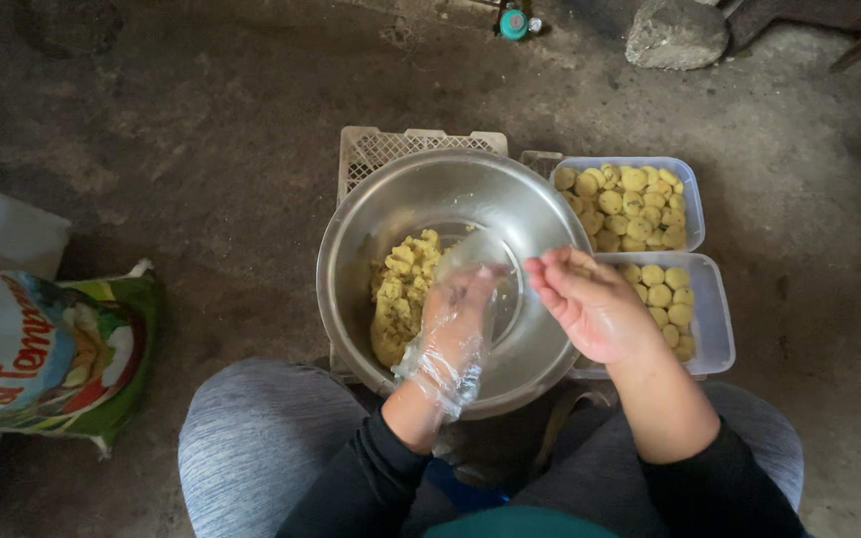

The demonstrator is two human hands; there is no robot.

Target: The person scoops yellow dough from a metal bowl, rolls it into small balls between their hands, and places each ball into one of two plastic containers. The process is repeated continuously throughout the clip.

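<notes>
1. A printed plastic sack in green, red and white (37, 354) lies on the dark concrete floor (201, 149) at the far left, well apart from the hands.
2. A round, shiny steel bowl (371, 249) sits on a cream plastic crate with a lattice top (391, 149), just ahead of the person's grey-clad knees (251, 438).
3. A lump of pale yellow, crumbly dough (401, 294) lies in the left half of the bowl, against its wall.
4. The left hand (455, 324), covered by a thin clear plastic glove, hovers over the middle of the bowl just right of the dough. Its fingers (475, 284) are bent loosely; whether they grip anything cannot be told through the crinkled glove.
5. The bare right hand (590, 304) is held over the bowl's right rim, palm turned to the left, fingers curled in and close to the gloved fingertips. Whether it pinches the glove or a bit of dough cannot be told.
6. To the right, two clear rectangular plastic tubs stand touching: the far tub (695, 204) is full of small round yellow dough pieces (630, 204); the near tub (719, 319) is partly filled.
7. A grey stone (677, 35) lies at the top right.
</notes>
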